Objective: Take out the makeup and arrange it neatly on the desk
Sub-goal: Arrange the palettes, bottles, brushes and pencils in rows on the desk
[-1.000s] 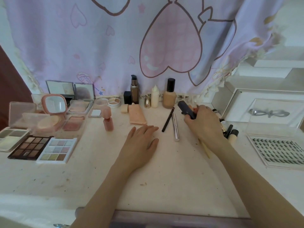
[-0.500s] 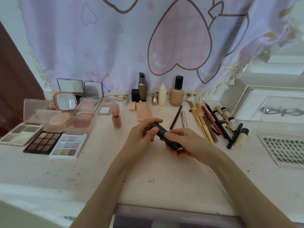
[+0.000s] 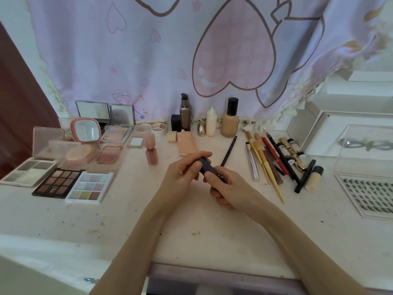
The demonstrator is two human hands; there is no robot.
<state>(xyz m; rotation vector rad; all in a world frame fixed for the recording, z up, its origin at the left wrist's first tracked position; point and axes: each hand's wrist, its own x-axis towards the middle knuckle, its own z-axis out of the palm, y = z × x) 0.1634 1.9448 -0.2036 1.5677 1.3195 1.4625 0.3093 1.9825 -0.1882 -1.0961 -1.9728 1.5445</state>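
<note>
**Head view: both hands on the dark tube above mid-desk**

Head camera shows you holding a short dark navy cylindrical tube (image 3: 205,166) between both hands, just above the middle of the stained white desk (image 3: 127,220). Your left hand (image 3: 184,174) curls its fingers over the tube's upper end; your right hand (image 3: 228,188) wraps around its lower end. A thin black pencil (image 3: 228,151) lies on the desk just behind the tube. Right of your hands, brushes and pencils (image 3: 268,162) lie side by side. To your left sit a brown eyeshadow palette (image 3: 57,183) and a pastel eyeshadow palette (image 3: 89,186), edges touching.
</note>
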